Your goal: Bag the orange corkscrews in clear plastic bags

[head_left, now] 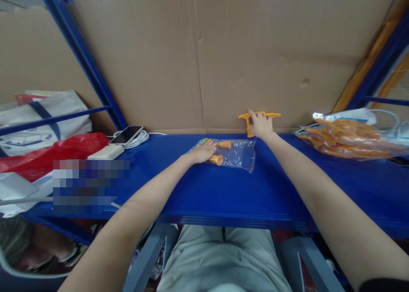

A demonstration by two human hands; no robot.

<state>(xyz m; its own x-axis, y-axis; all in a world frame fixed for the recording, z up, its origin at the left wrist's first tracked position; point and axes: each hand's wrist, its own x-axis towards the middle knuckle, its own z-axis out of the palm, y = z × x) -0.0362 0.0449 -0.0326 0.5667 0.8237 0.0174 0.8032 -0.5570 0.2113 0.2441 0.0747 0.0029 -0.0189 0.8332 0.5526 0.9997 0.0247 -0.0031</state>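
Note:
My left hand (202, 152) lies flat on the left end of a clear plastic bag (238, 155) on the blue shelf (204, 190). Two small orange plastic pieces (220, 152) sit inside the bag, beside my fingers. My right hand (262, 125) reaches to the back of the shelf and grips an orange plastic toy part (255, 117), T-shaped with a wide crossbar, standing against the cardboard wall (204, 58).
A heap of orange parts in clear bags (345, 139) lies at the right. At the left are a phone (126, 135) on a coiled white cable, a white power bank (106, 152), a red bag (47, 153) and white bags. Blue rack posts frame both sides.

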